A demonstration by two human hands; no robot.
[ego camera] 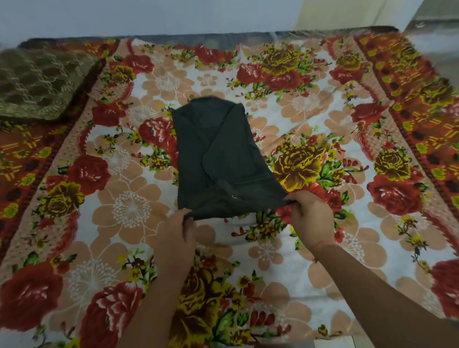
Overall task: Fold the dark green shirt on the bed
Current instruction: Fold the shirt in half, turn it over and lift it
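Observation:
The dark green shirt (219, 158) lies in the middle of the bed (323, 248) as a long narrow strip, its sides folded inward. A small button shows near its near end. My left hand (176, 232) pinches the shirt's near left corner. The near right corner is pinched by my right hand (309, 211). That near edge is lifted slightly off the floral bedspread, and a shadow shows under it.
A brown and gold patterned cushion (26, 82) sits at the bed's far left corner. A pale wall runs behind the bed. Light floor shows at the far right (445, 50) and along the near edge of the bed.

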